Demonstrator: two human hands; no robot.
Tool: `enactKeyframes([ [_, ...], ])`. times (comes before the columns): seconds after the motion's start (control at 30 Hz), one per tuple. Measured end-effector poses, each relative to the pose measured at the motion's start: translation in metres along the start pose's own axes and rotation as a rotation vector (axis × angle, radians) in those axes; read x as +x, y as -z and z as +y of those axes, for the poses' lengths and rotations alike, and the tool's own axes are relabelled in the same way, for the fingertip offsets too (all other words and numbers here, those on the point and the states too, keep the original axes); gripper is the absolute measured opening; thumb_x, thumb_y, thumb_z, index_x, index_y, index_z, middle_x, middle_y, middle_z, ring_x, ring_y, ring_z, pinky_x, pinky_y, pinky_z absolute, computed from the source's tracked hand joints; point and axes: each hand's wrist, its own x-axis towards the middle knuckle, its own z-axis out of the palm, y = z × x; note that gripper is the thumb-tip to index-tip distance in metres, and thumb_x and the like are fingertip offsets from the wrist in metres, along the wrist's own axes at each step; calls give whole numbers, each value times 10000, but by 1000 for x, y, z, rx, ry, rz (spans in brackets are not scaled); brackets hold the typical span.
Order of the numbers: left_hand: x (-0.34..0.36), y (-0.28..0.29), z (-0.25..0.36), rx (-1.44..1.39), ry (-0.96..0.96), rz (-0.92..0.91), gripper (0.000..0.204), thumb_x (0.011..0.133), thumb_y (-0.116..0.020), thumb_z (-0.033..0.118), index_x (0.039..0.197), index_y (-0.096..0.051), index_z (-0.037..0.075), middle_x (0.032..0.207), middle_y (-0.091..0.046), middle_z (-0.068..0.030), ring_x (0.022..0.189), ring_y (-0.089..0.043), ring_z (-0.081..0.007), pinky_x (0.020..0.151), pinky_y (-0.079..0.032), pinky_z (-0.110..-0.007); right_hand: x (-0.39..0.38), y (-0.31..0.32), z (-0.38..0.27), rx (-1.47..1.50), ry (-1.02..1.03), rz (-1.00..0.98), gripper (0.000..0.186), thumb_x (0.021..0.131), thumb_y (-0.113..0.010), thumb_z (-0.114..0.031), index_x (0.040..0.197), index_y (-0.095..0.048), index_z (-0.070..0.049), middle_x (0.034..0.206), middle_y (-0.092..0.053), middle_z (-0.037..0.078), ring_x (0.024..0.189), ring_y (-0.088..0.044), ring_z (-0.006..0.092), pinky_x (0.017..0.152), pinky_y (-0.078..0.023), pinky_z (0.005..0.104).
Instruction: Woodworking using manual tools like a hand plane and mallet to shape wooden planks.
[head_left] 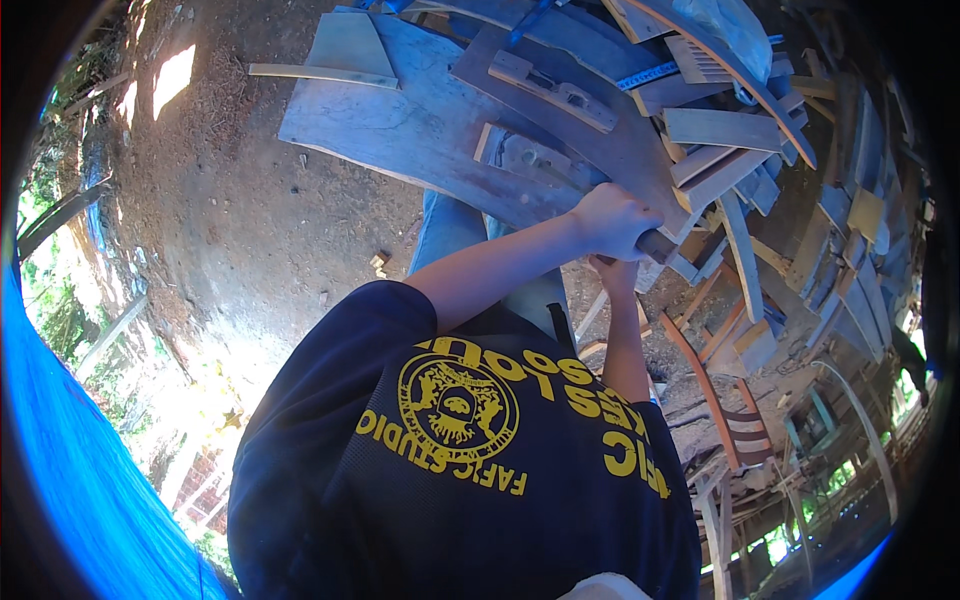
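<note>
We see the left hand point(612, 222) closed in a fist around a brown tool handle point(657, 247), its fingers wrapped over the shaft and the blunt end poking out on the right side of the fist. The right hand point(614, 275) is just below it, close against the underside of that grip; the left fist and the handle cover most of it, so we cannot tell how far its fingers are curled or whether they touch the handle. Beyond the fist, to the upper left, we find a pale wooden block point(496, 147) lying flat on a wide plank point(370, 135) — the fist is near the right end of this block. Farther up, a slotted wooden piece point(520, 72) lies on a darker board point(625, 150), well apart from both hands. To the right we see a jumble of offcuts point(722, 130), a long curved wooden strip point(750, 78) lying across part of it, and a clear plastic bag point(738, 38) near the strip's upper end.
</note>
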Motion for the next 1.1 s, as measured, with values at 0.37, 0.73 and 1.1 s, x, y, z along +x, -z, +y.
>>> enactKeyframes([
  [0.37, 1, 0, -4, 8, -9, 87, 243, 618, -744, 332, 768, -625, 182, 644, -612, 1, 607, -646, -215, 559, -517, -362, -1, 4, -14, -73, 5, 44, 503, 615, -837, -105, 1058, -611, -26, 998, -646, 122, 952, -638, 262, 849, -486, 393],
  [0.73, 2, -2, -1, 2, -6, 89, 238, 625, -743, 330, 761, -609, 188, 628, -601, 1, 598, -640, -222, 555, -512, -365, 0, 5, -11, -17, -32, -29, 463, 645, -827, -49, 1048, -605, -2, 986, -665, 96, 892, -667, 211, 808, -524, 348],
  [1.1, 4, -3, -3, 6, 3, 89, 218, 640, -730, 383, 742, -648, 208, 612, -613, -13, 575, -645, -232, 544, -524, -373, 0, 5, -10, -71, 61, 14, 490, 673, -795, -30, 1106, -571, 16, 986, -660, 109, 864, -672, 198, 774, -544, 345],
])
